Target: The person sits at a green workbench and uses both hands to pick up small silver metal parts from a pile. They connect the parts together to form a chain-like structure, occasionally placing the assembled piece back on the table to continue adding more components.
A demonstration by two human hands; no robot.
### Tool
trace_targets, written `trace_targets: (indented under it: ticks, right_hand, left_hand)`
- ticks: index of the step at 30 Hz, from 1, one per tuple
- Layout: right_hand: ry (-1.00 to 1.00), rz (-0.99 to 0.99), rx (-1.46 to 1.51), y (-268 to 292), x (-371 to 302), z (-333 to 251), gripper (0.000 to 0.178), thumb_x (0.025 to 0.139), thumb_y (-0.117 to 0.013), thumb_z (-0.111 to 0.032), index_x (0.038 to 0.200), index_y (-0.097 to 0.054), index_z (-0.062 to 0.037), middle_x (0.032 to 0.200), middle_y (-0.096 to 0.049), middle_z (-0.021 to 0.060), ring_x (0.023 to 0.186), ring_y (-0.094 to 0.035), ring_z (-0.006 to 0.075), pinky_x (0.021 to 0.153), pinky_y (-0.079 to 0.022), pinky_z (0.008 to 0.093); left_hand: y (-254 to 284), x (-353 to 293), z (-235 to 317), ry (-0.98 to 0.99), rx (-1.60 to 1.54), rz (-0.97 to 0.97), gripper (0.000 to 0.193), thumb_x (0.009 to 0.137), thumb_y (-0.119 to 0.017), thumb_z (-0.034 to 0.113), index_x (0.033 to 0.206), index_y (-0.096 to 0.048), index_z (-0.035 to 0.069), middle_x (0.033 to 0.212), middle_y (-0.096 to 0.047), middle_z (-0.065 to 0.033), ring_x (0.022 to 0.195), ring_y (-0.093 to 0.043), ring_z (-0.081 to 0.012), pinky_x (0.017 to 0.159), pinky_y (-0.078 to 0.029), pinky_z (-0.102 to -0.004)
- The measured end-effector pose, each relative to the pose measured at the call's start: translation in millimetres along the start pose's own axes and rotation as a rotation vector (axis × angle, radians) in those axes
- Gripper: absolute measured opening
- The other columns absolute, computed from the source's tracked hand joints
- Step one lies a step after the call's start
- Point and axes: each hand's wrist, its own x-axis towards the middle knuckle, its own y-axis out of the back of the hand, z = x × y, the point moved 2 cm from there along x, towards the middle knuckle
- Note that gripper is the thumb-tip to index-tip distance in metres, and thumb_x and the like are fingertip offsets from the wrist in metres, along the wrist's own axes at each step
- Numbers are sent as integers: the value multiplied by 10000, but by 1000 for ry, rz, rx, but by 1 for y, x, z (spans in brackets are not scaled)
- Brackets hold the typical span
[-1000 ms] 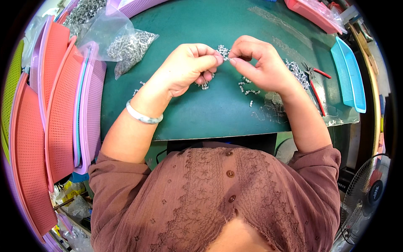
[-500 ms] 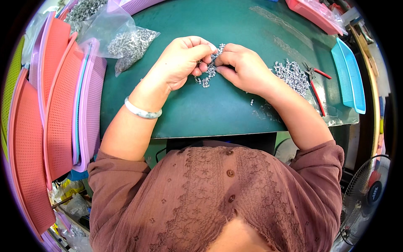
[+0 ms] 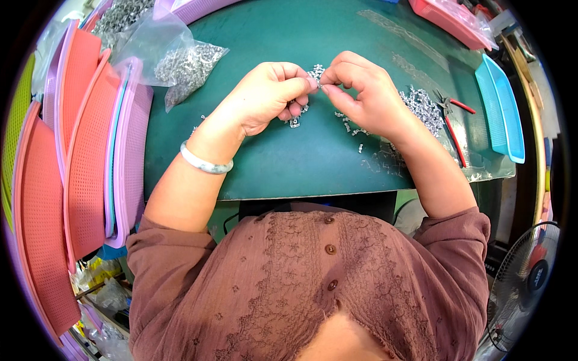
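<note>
My left hand (image 3: 278,93) is closed, its thumb and forefinger pinched together over the table, the other fingers curled under. Opposite it, my right hand (image 3: 367,90) pinches with thumb and forefinger, and the two sets of fingertips meet. A small silvery part seems to be between them, mostly hidden by the fingers. Loose small metal parts (image 3: 294,123) lie on the table just below my left hand, and more show behind the fingertips. A larger pile of small silvery metal parts (image 3: 424,111) sits to the right, partly behind my right wrist.
Red-handled pliers (image 3: 454,129) lie right of the pile, near a blue plastic basket (image 3: 501,108). A clear bag of metal parts (image 3: 191,69) rests at the back left. Stacked pink and purple baskets (image 3: 90,162) line the left side. A pink tray (image 3: 448,23) stands far right.
My left hand has come slightly down and right. My right hand has turned and shifted right, uncovering loose parts beneath it, and its fingertips now meet the left ones.
</note>
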Motion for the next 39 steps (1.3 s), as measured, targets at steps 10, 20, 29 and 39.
trace_targets:
  ticks: [10, 20, 29, 39]
  right_hand:
    - [-175, -47, 291, 7, -1, 3, 92, 768, -596, -35, 845, -604, 13, 771, -563, 76, 671, -568, 140, 604, -458, 244]
    - [-166, -18, 266, 7, 0, 0, 68, 772, -593, -35, 814, -612, 15, 748, -565, 70, 655, -565, 133, 594, -457, 238]
    - [-115, 17, 232, 7, 1, -2, 57, 758, -591, -19, 804, -611, 8, 734, -557, 69, 645, -560, 137, 576, -448, 239]
    - [-71, -111, 192, -8, -3, 4, 103, 739, -602, -46, 840, -595, -31, 762, -554, 88, 694, -562, 223, 617, -457, 303]
  left_hand:
    - [-2, -2, 2, -47, -34, -7, 117, 845, -588, 158, 848, -598, 41, 683, -556, 16, 544, -493, -38, 441, -365, -152]
    - [-4, -3, 3, -80, -50, -20, 83, 818, -605, 91, 875, -597, 32, 694, -553, 11, 546, -491, -42, 444, -361, -155]
    - [-5, -4, 4, -87, -58, -46, 86, 800, -611, 57, 879, -587, 33, 699, -550, 9, 558, -492, -46, 449, -360, -154]
    - [5, 2, 4, -102, -263, -9, 75, 848, -542, 128, 864, -551, 55, 728, -552, -15, 601, -503, -80, 492, -400, -183]
